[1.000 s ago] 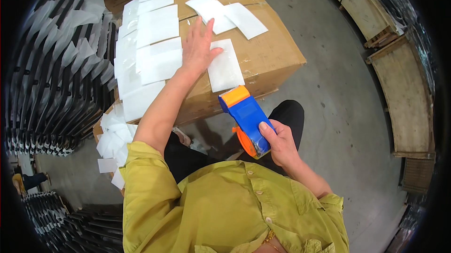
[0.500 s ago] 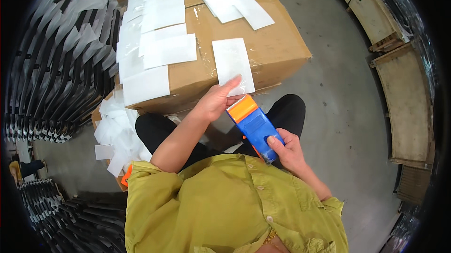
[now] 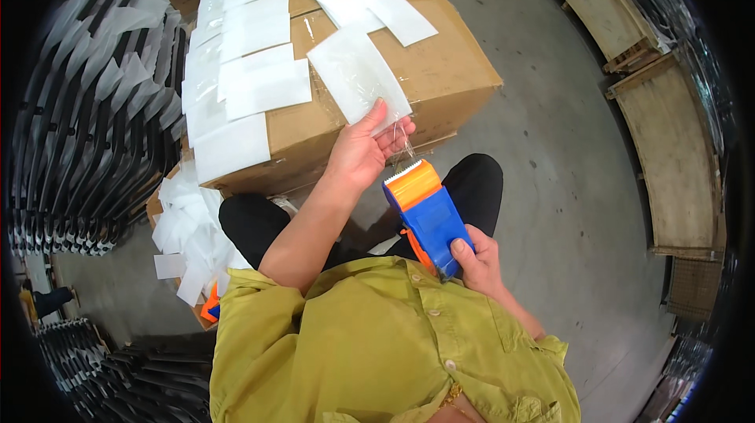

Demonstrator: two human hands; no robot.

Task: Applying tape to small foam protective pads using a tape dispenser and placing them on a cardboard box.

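My left hand [image 3: 363,146] pinches the near edge of a white foam sheet [image 3: 358,69], thumb on top and fingers beneath. The sheet tilts over the near edge of a large cardboard box [image 3: 440,61]. In my right hand [image 3: 478,259] is a blue and orange tape dispenser [image 3: 432,218], its toothed edge towards my left fingers. A strip of clear tape [image 3: 405,144] runs from the sheet's near end down to the dispenser. More white foam sheets [image 3: 255,26] overlap along the box's left side, and a few others [image 3: 401,16] lie near its middle.
Left of my knees, an open carton holds a heap of white foam pieces [image 3: 189,222], with another orange and blue object [image 3: 211,305] beside it. Black curved metal frames [image 3: 86,124] with white wrapping stand at the left. Wooden crates [image 3: 668,163] line the right, across grey floor [image 3: 550,211].
My left hand has turned the foam sheet and moved it slightly up and left. The dispenser now sits a little apart from that hand, with clear tape stretched between them.
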